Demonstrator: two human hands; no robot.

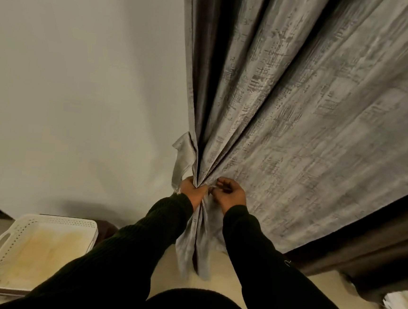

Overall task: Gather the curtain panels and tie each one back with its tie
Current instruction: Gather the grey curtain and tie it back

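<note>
I'm seeing the grey woven curtain panel (289, 100) bunching into deep pleats at the wall edge. My left hand (193, 190) is gripping the gathered neck tight w/ the matching fabric tie (182, 162) looping up beside it. Right hand (229, 193) is curling its fingers, pinching folds just beside. 1 white perforated plastic tray (5, 248) is sitting lower left.

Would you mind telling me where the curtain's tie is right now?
In the head view, the tie hangs at the left edge of the gathered grey curtain, against the wall, just above the left hand gripping the bunched fabric.
</note>
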